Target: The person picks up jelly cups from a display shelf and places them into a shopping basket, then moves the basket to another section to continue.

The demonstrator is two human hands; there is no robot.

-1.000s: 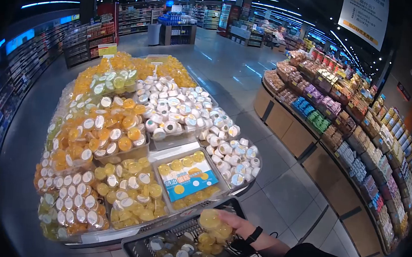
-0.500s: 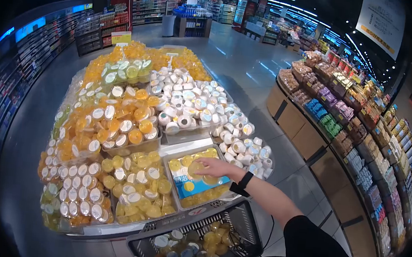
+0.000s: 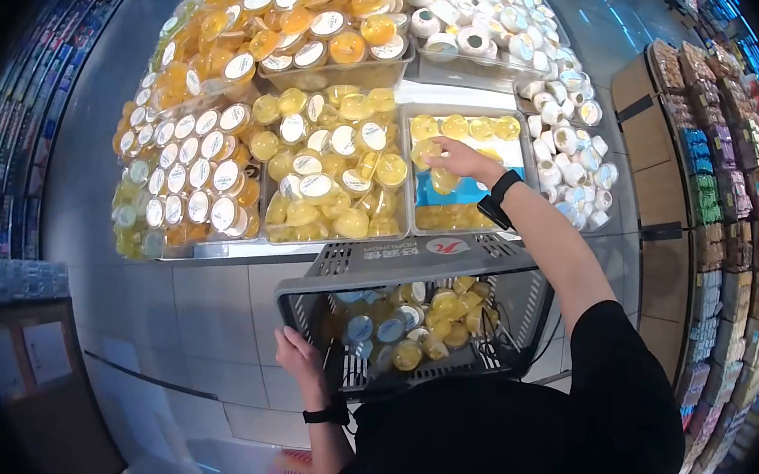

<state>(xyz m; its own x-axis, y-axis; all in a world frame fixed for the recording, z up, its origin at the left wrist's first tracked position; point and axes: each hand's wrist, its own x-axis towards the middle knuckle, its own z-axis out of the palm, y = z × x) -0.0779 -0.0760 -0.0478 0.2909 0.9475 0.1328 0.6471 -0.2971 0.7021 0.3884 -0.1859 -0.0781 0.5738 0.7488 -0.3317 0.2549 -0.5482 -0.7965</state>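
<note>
My right hand (image 3: 459,158) reaches over a clear bin (image 3: 407,205) of yellow jelly cups. Its fingers are closed on a round yellow jelly cup (image 3: 424,153), just above the blue and white card (image 3: 463,192) in that bin. More yellow cups lie on the card, and one sits just below my fingers. My left hand (image 3: 299,358) grips the left side of a dark grey shopping basket (image 3: 302,295), some fingers hidden behind its wall. Inside the basket lie several yellow jelly cups (image 3: 451,312) and some with pale lids (image 3: 375,330).
Left of the card stand a bin of yellow cups (image 3: 340,175) and rows of white-lidded cups (image 3: 192,166). Orange cups (image 3: 326,25) and white cups (image 3: 498,22) are piled behind. Packaged-goods shelves (image 3: 719,176) line the right; a brown cabinet (image 3: 50,389) stands lower left.
My view has tipped down, showing more of the basket, my left hand and the floor. My right hand stays over the card, with a yellow cup at its fingertips.
</note>
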